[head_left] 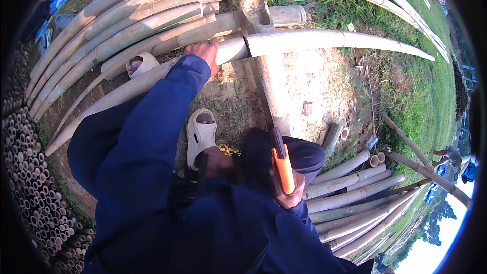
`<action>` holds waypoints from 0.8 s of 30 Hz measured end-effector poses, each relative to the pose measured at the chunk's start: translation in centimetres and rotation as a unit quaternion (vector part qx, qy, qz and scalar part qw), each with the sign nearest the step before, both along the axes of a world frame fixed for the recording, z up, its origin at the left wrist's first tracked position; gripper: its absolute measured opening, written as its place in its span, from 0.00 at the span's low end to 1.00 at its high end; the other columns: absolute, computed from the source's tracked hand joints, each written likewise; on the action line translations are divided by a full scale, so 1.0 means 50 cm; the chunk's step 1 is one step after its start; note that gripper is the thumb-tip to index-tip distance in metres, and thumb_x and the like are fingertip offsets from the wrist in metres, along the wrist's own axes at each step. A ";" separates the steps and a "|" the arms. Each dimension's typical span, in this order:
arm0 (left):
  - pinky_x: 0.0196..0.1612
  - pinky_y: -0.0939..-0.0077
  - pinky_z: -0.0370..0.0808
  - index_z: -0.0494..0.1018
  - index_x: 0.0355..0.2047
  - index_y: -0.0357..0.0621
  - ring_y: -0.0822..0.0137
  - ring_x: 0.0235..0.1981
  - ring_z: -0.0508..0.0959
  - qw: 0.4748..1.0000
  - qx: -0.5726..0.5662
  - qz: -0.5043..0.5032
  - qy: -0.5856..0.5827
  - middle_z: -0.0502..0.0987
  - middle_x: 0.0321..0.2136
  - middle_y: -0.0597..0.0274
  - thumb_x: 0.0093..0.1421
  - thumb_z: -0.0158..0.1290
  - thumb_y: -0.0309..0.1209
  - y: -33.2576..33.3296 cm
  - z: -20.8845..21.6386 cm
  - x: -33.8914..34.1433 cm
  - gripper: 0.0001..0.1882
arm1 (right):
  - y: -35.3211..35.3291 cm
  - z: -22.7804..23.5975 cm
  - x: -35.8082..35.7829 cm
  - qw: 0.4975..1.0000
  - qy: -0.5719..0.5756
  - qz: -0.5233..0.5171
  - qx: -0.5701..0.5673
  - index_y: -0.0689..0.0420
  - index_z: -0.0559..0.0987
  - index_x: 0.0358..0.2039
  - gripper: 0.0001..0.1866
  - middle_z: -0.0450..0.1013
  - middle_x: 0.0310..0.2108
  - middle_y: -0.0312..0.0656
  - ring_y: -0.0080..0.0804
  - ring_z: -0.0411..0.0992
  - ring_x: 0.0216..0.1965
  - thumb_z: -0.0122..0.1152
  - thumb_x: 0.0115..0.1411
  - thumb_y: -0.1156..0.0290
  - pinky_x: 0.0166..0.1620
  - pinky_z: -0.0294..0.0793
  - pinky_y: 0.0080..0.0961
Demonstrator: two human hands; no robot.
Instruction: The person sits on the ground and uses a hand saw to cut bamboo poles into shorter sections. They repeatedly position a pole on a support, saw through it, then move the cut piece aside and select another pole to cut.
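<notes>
A long pale bamboo pole (309,41) lies across in front of me, curving from lower left to far right in the fisheye view. My left hand (204,55) is closed over it, a short way left of the saw blade. In my right hand (290,193), near my bent knee, is the orange handle of a handsaw (284,168). The narrow dark blade reaches up and away from me, its far end at the pole. How deep the blade sits cannot be made out. Beneath the pole runs a thicker bamboo support (256,12) with a notch cut near its far end.
Several bamboo poles (147,12) lie side by side at far left. Stacked cut bamboo ends (35,187) fill the left edge. More poles (350,177) lie at right, near short bamboo offcuts (333,138). My feet wear beige clogs (198,139) on bare soil.
</notes>
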State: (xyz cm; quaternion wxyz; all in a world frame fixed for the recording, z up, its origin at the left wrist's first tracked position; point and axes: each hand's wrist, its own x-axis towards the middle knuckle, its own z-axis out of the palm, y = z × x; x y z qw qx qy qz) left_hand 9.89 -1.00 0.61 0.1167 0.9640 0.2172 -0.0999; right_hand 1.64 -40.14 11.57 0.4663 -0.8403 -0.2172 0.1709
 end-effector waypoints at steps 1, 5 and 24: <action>0.57 0.48 0.75 0.68 0.61 0.41 0.41 0.52 0.81 1.000 0.006 0.003 0.005 0.81 0.49 0.41 0.48 0.72 0.40 -0.001 0.000 -0.003 0.42 | -0.020 -0.016 -0.014 1.000 0.000 -0.003 0.010 0.64 0.82 0.52 0.18 0.82 0.31 0.52 0.39 0.85 0.35 0.67 0.61 0.76 0.39 0.81 0.30; 0.58 0.46 0.75 0.66 0.64 0.41 0.40 0.52 0.81 0.999 -0.026 -0.003 0.019 0.82 0.49 0.40 0.48 0.72 0.41 -0.017 0.027 0.008 0.45 | 0.148 -0.123 0.113 0.999 0.024 -0.023 0.042 0.65 0.76 0.29 0.12 0.71 0.19 0.45 0.30 0.65 0.20 0.71 0.61 0.73 0.27 0.69 0.33; 0.60 0.49 0.74 0.65 0.66 0.44 0.40 0.52 0.81 0.996 -0.046 0.024 0.070 0.82 0.48 0.40 0.50 0.69 0.39 -0.007 0.046 -0.002 0.45 | 0.048 -0.041 0.019 1.000 -0.002 0.002 -0.010 0.65 0.83 0.41 0.10 0.77 0.22 0.47 0.37 0.77 0.22 0.69 0.61 0.74 0.31 0.76 0.30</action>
